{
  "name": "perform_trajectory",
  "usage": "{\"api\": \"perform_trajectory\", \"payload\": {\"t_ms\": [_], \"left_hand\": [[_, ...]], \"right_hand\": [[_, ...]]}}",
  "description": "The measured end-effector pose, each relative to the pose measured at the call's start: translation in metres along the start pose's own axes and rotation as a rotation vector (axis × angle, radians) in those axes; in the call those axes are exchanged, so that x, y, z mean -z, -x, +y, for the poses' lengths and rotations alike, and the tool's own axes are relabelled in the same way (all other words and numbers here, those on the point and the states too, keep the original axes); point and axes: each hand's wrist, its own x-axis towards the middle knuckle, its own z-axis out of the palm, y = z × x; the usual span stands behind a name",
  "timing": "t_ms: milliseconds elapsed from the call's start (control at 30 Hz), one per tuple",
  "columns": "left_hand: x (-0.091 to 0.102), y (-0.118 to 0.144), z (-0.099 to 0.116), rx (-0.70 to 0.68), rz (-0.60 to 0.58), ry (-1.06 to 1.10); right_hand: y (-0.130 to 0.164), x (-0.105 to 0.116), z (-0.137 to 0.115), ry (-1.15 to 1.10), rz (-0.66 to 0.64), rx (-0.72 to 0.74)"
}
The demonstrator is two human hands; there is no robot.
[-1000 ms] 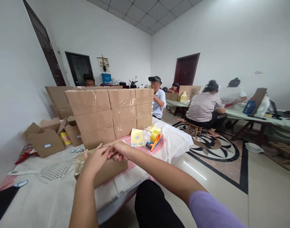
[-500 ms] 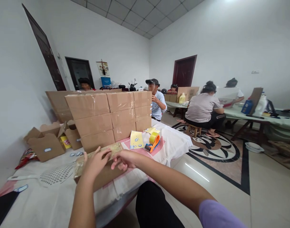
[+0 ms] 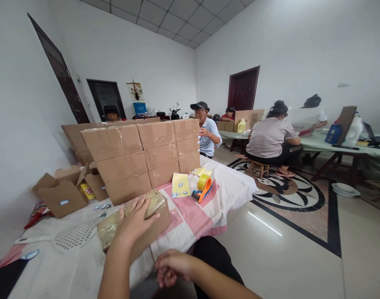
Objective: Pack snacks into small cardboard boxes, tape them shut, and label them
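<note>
the left hand (image 3: 135, 222) lies palm down, fingers spread and flat, its forearm running straight up from the lower edge of the view. the right hand (image 3: 172, 268) sits low and near the body, fingers curled loosely inward with nothing in its grip, the forearm coming in from the lower right.

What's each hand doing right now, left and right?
Left hand: open, palm flat on top of the taped cardboard box.
Right hand: loosely curled at the table edge, holding nothing visible.
</note>
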Motion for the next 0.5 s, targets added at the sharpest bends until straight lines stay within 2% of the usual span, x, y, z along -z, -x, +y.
{"api": "perform_trajectory", "payload": {"t_ms": [67,167,267,400,500], "left_hand": [[-0.001,0.005,0.003,-0.011,0.019,-0.046],[-0.005,0.019,0.006,-0.078,0.129,-0.079],[-0.01,0.034,0.004,-0.179,0.219,-0.067],[-0.018,0.043,-0.014,-0.336,0.243,0.023],[-0.028,0.04,-0.031,-0.433,0.319,0.107]], "right_hand": [[0.007,0.001,0.006,0.038,0.005,-0.006],[0.013,0.003,0.005,0.164,0.008,-0.026],[0.017,0.001,0.001,0.197,0.032,-0.019],[0.04,-0.006,-0.01,0.305,0.031,0.061],[0.07,-0.001,-0.036,0.554,0.04,0.052]]}}
